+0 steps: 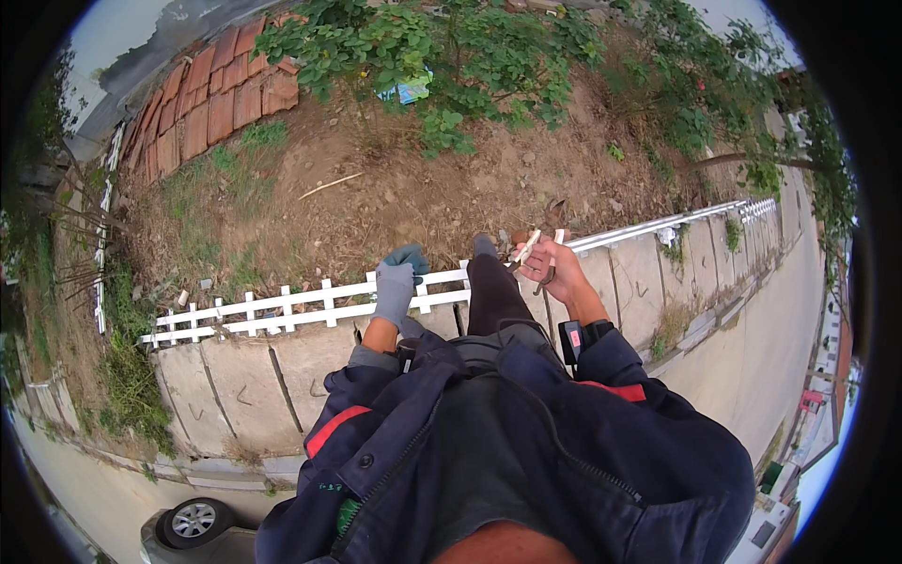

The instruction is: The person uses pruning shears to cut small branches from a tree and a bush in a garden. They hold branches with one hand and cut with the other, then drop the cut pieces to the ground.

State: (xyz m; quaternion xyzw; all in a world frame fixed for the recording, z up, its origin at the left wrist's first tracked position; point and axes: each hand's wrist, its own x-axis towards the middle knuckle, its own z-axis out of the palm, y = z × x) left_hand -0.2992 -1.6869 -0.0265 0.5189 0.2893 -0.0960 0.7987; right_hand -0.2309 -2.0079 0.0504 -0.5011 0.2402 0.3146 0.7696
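My left hand (396,282) wears a grey glove with teal-coated fingers. It hovers over the white picket fence (329,303), its fingers curled; whatever may be inside them is hidden. To the right, my bare right hand (554,270) is closed round a small hand tool (529,246) with pale, cream-coloured handles and dark curved metal parts. Its exact kind is not clear, since my fingers cover the middle. One dark-trousered leg (493,296) shows between the hands, its foot by the fence line.
Beyond the fence, brown soil (366,197) carries dry grass, a thin stick (331,185) and leafy bushes (451,66). Stacked red tiles (209,94) lie far left. Concrete slabs (235,395) run along the near side, with a parked car (193,526) lower left.
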